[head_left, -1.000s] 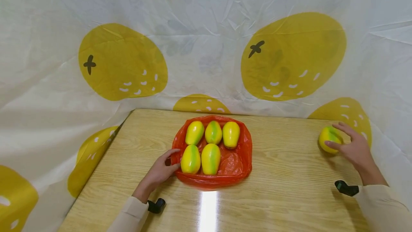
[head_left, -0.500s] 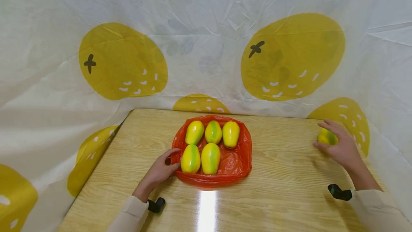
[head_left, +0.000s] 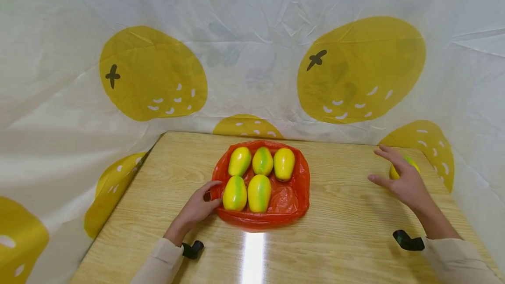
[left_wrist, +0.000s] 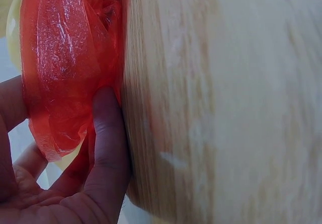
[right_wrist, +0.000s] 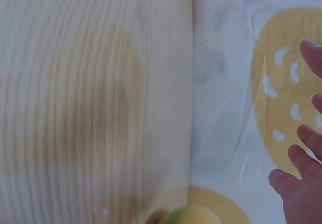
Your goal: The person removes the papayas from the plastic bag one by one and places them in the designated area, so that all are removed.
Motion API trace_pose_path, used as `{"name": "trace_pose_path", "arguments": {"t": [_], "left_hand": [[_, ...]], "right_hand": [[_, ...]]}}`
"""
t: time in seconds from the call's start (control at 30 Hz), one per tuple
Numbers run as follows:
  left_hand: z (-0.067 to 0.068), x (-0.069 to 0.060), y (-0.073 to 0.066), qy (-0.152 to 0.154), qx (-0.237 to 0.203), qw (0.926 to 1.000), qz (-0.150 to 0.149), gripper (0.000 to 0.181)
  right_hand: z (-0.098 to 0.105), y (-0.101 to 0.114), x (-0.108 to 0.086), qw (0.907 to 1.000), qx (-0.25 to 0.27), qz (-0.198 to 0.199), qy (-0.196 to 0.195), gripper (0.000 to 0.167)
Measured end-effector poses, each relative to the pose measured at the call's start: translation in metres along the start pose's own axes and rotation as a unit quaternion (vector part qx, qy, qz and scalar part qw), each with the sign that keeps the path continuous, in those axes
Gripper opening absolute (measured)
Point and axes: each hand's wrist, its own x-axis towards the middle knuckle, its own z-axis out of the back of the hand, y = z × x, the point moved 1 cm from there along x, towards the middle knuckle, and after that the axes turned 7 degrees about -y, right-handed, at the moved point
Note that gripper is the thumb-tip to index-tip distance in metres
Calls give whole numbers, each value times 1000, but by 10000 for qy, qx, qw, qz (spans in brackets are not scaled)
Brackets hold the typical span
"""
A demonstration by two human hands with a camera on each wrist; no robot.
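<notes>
A red plastic-lined container (head_left: 286, 196) holds several yellow-green fruits (head_left: 259, 194), three in the back row and two in front. My left hand (head_left: 197, 205) grips its left side; in the left wrist view the thumb and fingers of that hand (left_wrist: 108, 158) are around the red plastic (left_wrist: 60, 63). Over the table's right part, my right hand (head_left: 406, 183) has its fingers spread and holds nothing. Behind it, partly hidden, lies one more yellow-green fruit (head_left: 412, 162), whose top also shows in the right wrist view (right_wrist: 193, 216).
The wooden table (head_left: 339, 200) reaches back to a white cloth (head_left: 252, 69) printed with large yellow shapes, which also hangs at both sides. A bright light reflection lies on the tabletop in front of the container.
My right hand has moved left, off the lone fruit, which stays at the table's right part. My left hand and the red container have not visibly moved.
</notes>
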Motion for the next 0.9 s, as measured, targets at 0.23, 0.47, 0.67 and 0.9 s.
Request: {"name": "trace_pose_path", "arguments": {"t": [0.23,0.47,0.67,0.9], "left_hand": [[0,1,0,-11,4,10000,3,52],[0,0,1,10,-4,10000,-22,52],[-1,0,2,10,10,10000,26,51],[-1,1,0,7,11,10000,50,52]], "right_hand": [[-11,13,-5,9988,290,404,44,75],[-25,31,-8,9959,469,759,157,78],[-35,45,-10,9922,659,1018,291,78],[-42,59,-11,9884,943,1114,420,77]]}}
